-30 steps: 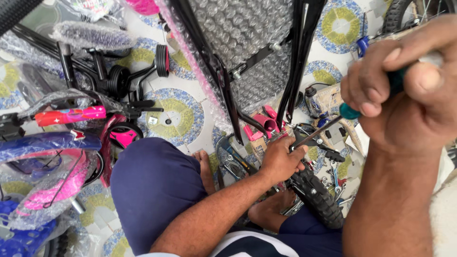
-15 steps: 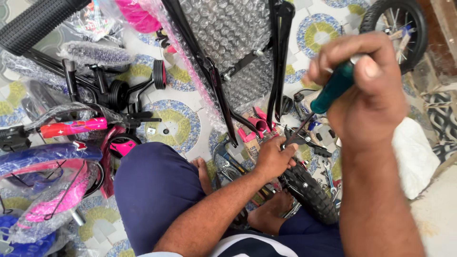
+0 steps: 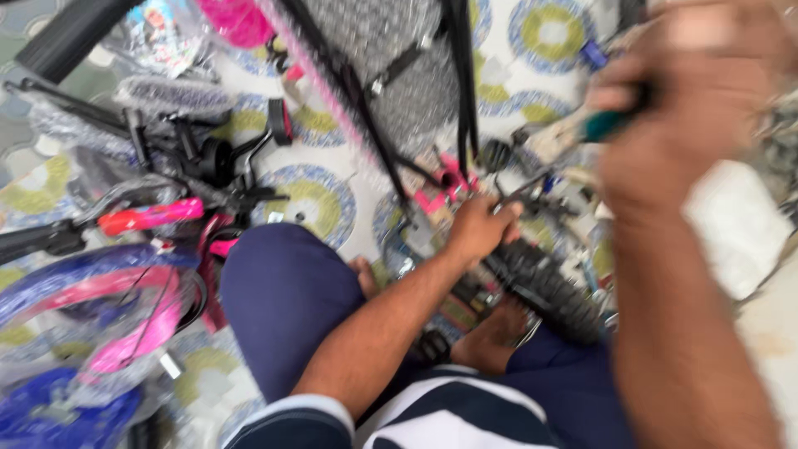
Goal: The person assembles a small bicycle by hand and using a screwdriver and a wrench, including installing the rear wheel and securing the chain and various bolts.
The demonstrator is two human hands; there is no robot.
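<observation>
My right hand is raised close to the camera, blurred, and shut on a green-handled screwdriver whose shaft slants down-left. My left hand reaches forward and grips the parts at the hub of a small knobby bicycle wheel lying by my bare feet. The screwdriver's tip ends near that hand. A black bicycle frame wrapped in bubble wrap stands just beyond, with pink fittings at its foot. What exactly the left fingers pinch is hidden.
I sit on a patterned tiled floor. Left of my knee lie wrapped pink and blue bicycle parts, a pink grip and black handlebars. White packing material sits at the right.
The view has swung left and down and gone blurry. My right hand with the screwdriver has shifted right and up in the picture. My left hand stays on the wheel hub.
</observation>
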